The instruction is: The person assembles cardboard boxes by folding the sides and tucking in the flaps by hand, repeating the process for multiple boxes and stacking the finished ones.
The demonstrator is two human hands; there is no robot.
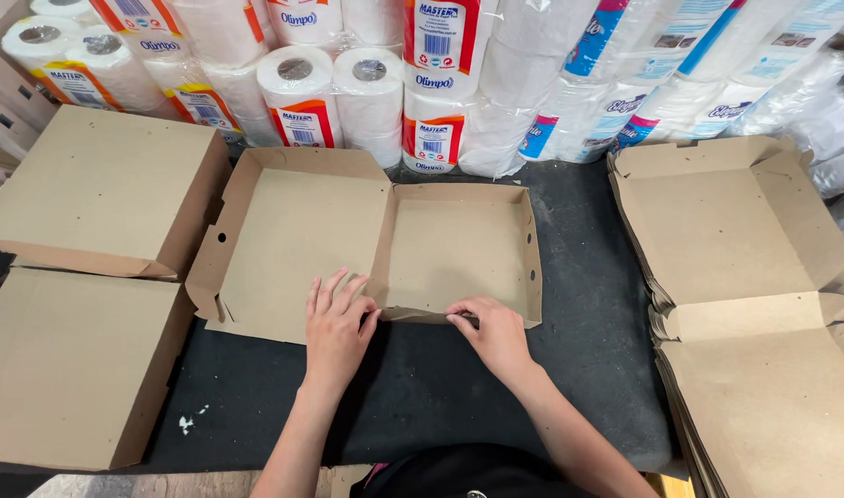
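My left hand lies open and flat on the cardboard box lid, while my right hand seemingly pinches its front wall.

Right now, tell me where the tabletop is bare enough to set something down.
Bare dark tabletop lies in front of the open box, around the left hand and right hand, and between that box and the flat cardboard stack. Crowded: closed boxes left, paper rolls behind.

White toilet-roll packs behind the open brown cardboard box (red-orange labels left, blue-pink right)
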